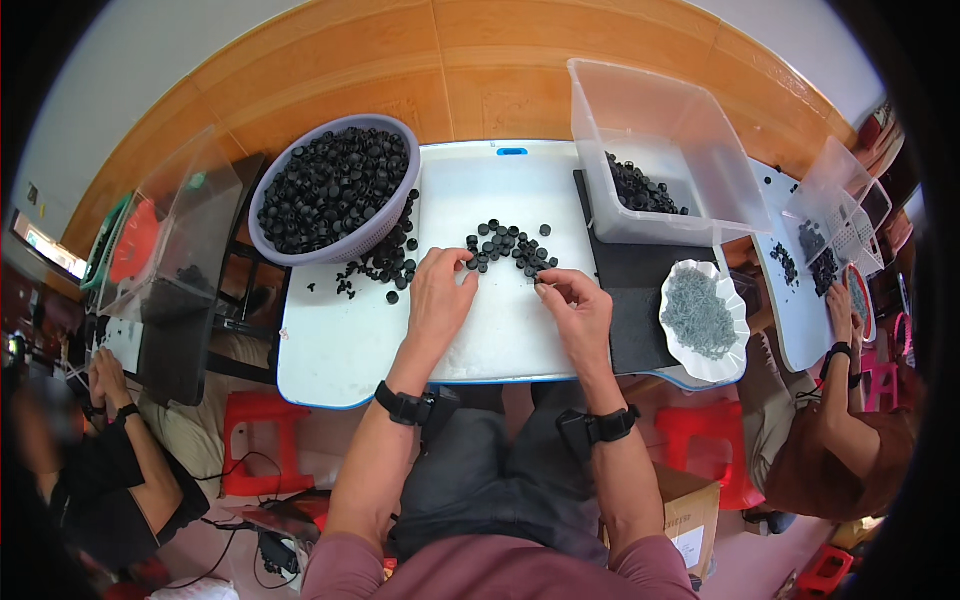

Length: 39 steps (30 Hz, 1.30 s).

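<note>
A loose cluster of small round black caps (505, 243) lies on the white tabletop (500, 335) in front of me. At the cluster's left edge, my left hand (440, 298) has its index finger and thumb closed around one black cap. My right hand (580, 310) is at the right edge, fingers curled and thumb drawn against the index finger in a pinch. Whatever sits in that pinch is too small and covered to make out. Both wrists wear black straps.
A purple basket (408, 215) heaped with black caps stands back left, with spilled pieces (375, 262) beside it. To the right are a clear plastic bin (690, 150) with black pieces, a black mat (630, 330) and a white scalloped dish (735, 350) of grey pins. Other people work at both sides.
</note>
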Tool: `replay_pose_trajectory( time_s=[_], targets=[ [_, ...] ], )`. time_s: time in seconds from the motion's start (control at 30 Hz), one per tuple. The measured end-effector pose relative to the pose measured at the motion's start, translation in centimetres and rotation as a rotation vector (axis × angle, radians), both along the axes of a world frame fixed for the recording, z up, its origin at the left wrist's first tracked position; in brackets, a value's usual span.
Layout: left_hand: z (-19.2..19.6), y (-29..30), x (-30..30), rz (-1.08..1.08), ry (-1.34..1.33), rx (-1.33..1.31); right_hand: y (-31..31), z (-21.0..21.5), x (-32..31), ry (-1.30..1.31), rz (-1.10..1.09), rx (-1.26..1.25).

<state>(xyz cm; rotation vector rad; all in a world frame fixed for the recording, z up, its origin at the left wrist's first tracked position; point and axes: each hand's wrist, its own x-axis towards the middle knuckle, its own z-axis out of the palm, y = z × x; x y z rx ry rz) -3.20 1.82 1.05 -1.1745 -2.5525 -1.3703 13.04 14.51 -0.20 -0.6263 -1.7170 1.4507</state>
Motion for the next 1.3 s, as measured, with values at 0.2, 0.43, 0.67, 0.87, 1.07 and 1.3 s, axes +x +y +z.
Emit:
replay_pose_trajectory(
  time_s=[0.2,0.43,0.67,0.87,1.07,1.3],
  targets=[
    [2.1,0.6,-1.0,-0.092,0.054,-0.247,-0.4,0.6,0.1,-0.012,-0.014,0.038],
    [2.2,-1.2,-0.5,-0.179,0.182,-0.302,-0.3,0.6,0.3,-0.026,0.009,0.089],
    [4.2,-0.9,-1.2,-0.281,0.212,-0.453,-0.4,1.2,0.4,-0.039,0.013,0.112],
    [3.3,-0.6,1.8,-0.260,-0.440,-0.083,-0.3,0.8,0.5,0.051,0.008,0.127],
    [0.3,-0.7,3.1,-0.379,-0.745,0.141,-0.4,1.2,0.7,0.087,0.045,0.194],
    [-0.4,-0.9,2.8,-0.440,-0.801,0.246,-0.5,1.4,0.9,0.119,0.064,0.278]
  ],
)
